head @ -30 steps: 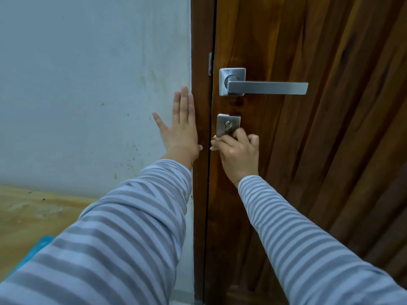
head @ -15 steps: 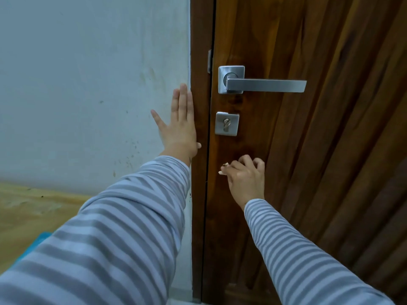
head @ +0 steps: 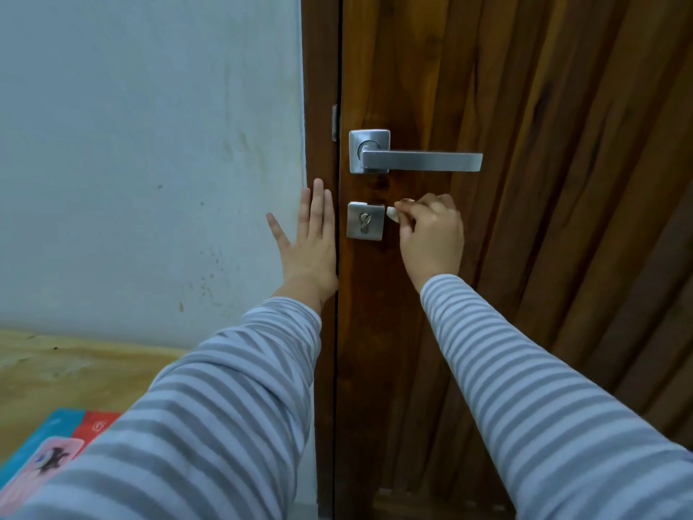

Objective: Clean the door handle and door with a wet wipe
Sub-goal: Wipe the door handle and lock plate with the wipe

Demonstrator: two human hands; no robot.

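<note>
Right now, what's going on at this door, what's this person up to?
A person in a striped top is wiping a wooden door. The right hand pinches a small white wet wipe against the door, beside the right edge of the square keyhole plate. The left hand lies flat, fingers straight, across the wall and door frame. The lever door handle above is not being touched.
</note>
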